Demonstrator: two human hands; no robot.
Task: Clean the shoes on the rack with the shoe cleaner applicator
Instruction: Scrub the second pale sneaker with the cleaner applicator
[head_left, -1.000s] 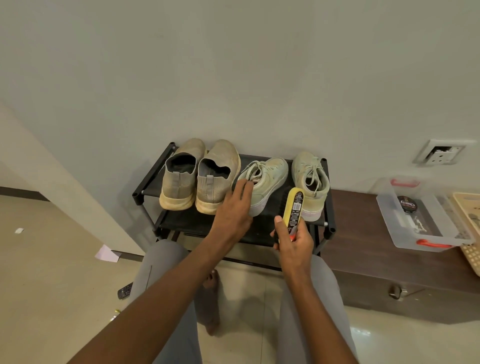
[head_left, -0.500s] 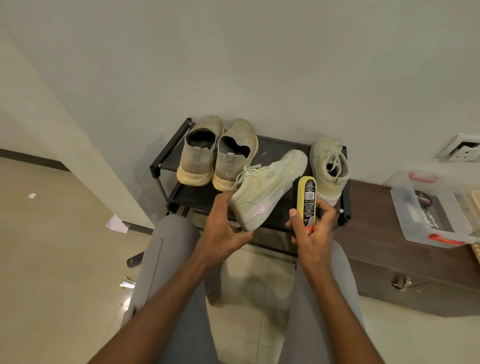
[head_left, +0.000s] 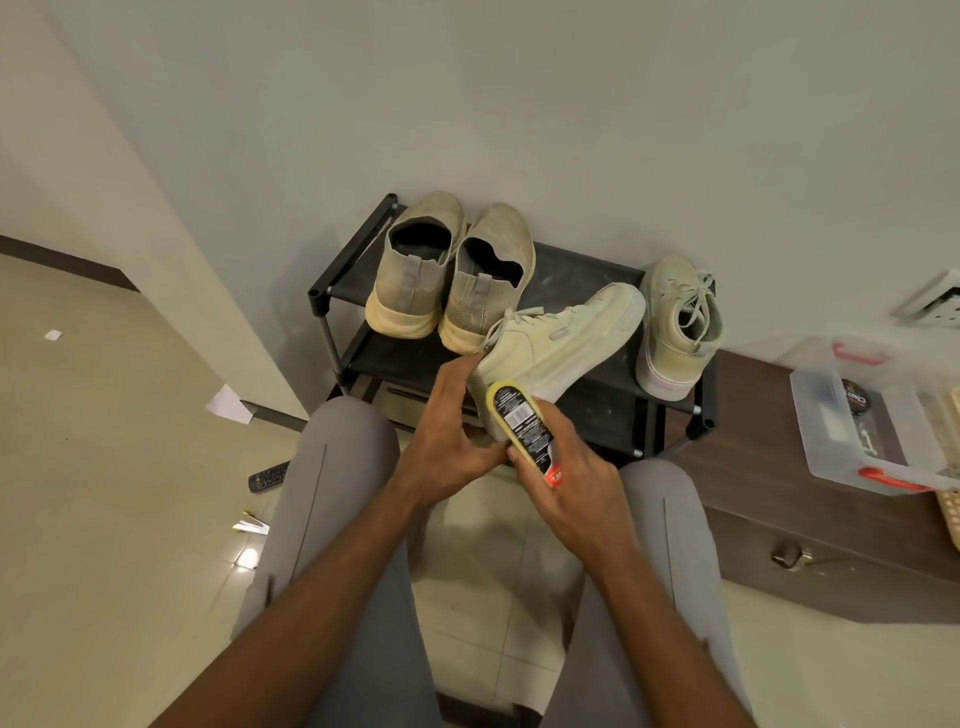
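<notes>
The left hand (head_left: 447, 441) grips the heel end of a pale green sneaker (head_left: 558, 340), holding it tilted off the rack (head_left: 587, 270), so the shoe's long axis runs from that hand up and away to the right, toe pointing toward the wall. Just to the right of the left hand, almost touching it, the right hand (head_left: 574, 480) is closed around the shoe cleaner applicator (head_left: 522, 428), whose yellow-edged head lies against the sneaker's lower side near the heel. The applicator's length runs roughly across the shoe's. I judge the coming stroke must travel forward and rightward from the heel toward the toe, with the right hand doing the work and the left steadying. Beyond the hands, two beige slip-ons (head_left: 452, 275) stand on the rack; the second sneaker (head_left: 678, 322) stands farther right.
</notes>
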